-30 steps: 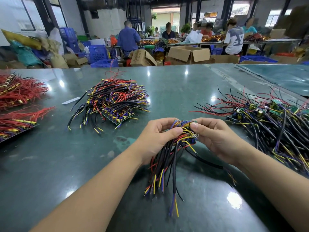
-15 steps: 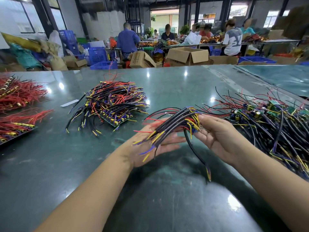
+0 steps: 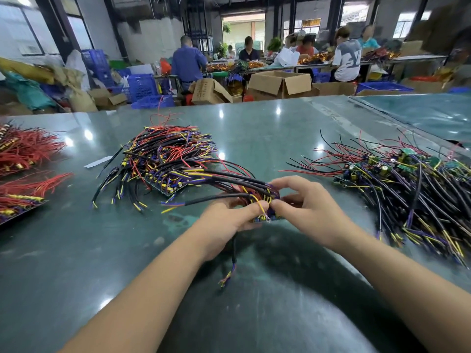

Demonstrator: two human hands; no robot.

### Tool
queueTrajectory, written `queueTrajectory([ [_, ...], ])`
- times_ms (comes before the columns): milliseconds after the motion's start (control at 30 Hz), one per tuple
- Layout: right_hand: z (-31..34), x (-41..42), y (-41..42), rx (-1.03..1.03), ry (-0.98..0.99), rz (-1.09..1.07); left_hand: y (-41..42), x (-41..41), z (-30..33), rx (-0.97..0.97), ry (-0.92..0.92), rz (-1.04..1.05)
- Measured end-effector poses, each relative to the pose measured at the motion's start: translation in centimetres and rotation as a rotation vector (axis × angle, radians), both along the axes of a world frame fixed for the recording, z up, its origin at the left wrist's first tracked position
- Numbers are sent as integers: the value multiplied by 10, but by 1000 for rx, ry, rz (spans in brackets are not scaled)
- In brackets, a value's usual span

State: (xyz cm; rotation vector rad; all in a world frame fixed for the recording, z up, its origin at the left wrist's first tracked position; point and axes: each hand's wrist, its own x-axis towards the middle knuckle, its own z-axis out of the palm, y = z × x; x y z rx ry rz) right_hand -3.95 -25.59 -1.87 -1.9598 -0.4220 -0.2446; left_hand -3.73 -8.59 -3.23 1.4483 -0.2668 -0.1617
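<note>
Head view: a dark green tabletop fills the lower frame. At the right edge sprawls the biggest heap of wired boards; a tighter heap lies centre-left, and red wire bundles sit at the far left. Just below centre is the wire bundle in hand. Its black, red and yellow leads fan toward the upper left, one black lead dangling beneath. The left hand grips its near end from below, fingers curled round it. The right hand pinches the same end, fingers bent, beside a yellow lead. A white paper strip lies left of the tighter heap.
</note>
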Motion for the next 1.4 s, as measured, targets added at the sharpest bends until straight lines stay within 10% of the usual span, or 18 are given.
queueTrajectory([
  [233, 2, -1, -5, 227, 313, 186, 5, 2, 3, -96, 31, -68],
  [1400, 2, 6, -16, 599, 436, 492, 0, 2, 10, -247, 37, -71],
])
